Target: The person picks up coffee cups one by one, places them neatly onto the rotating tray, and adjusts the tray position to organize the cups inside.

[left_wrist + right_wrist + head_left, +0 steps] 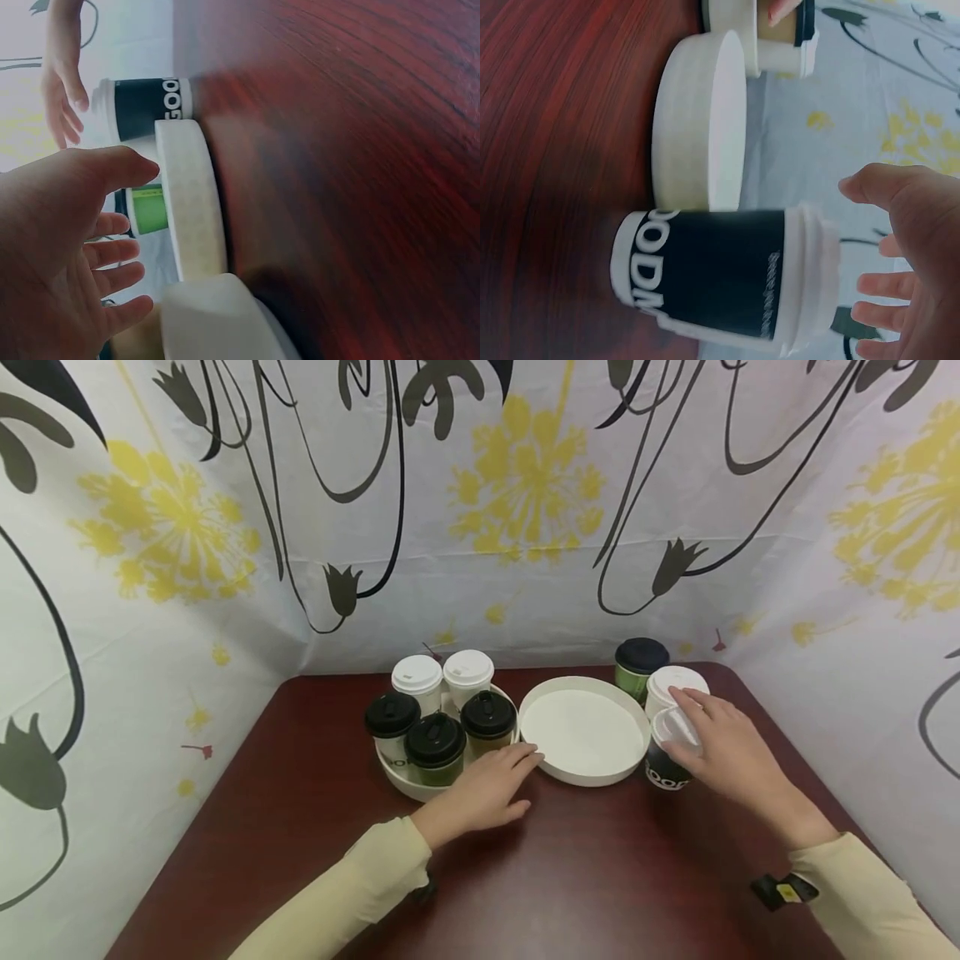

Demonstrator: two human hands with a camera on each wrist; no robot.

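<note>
Hovering with our right hand (723, 752) beside the lid of the dark cup (724, 274), we have its thumb and fingers spread wide; in the right wrist view a gap shows between the thumb and this lid. The dark cup stands upright on the table (570, 868), to the left of our right hand. Just beyond it is the white cup (667, 677), close to the fingers, and whether a fingertip touches it we cannot tell. Farther ahead of the same hand, and to its left, stands the green cup (635, 683) with a black lid. The right tray (585, 731) lies to the left of our right hand, and ahead and to the right of our left hand (480, 789). Our left hand is also wide, with the thumb apart from the extended fingers, near the left tray (402, 785); if it touches this tray, we cannot say surely. On the left tray, ahead and to the left of our left hand, we see three black-lidded cups (436, 747) and, behind these, two white-lidded cups (417, 681). Ahead of both hands there hangs a patterned cloth (450, 527).
</note>
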